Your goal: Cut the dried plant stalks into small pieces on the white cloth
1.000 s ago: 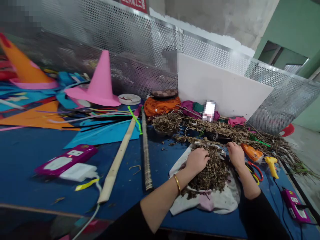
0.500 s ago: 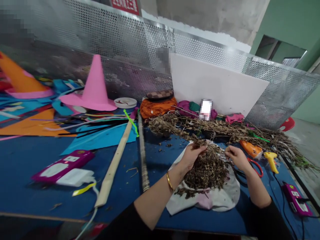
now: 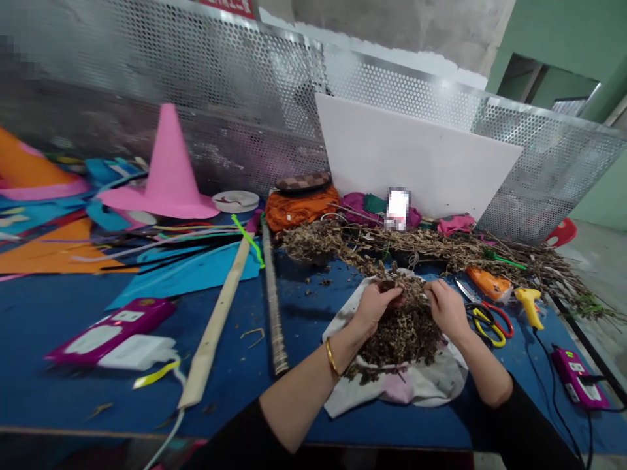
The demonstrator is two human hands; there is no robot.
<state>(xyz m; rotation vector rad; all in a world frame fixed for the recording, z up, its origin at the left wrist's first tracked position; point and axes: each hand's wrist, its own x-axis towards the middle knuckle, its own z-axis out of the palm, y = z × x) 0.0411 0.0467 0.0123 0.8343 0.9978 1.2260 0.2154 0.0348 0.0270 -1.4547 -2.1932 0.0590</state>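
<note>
A bushy clump of dried plant stems (image 3: 406,333), brown and crumbly, lies on a whitish cloth (image 3: 426,386) with a pink patch. My left hand (image 3: 375,307), with a gold bangle on its wrist, is closed around the upper left of the clump, thumb on top. Against its upper right side, my right hand (image 3: 447,312) has its fingers pinched together; what lies between them is too small to make out. Right of that hand are scissors with yellow handles (image 3: 497,333) and others with red handles (image 3: 504,320).
More dried stems (image 3: 455,251) run along the back, before a white board (image 3: 416,150). A yellow glue gun (image 3: 529,307) and a purple power strip (image 3: 578,382) lie right. Leftward are a wooden stick (image 3: 215,333), another power strip (image 3: 117,329) and a pink pointed hat (image 3: 169,170).
My right hand has moved left, from beside the clump to its upper right side. The scissors' handles show more fully now. My left hand keeps its hold, and the view has shifted slightly.
</note>
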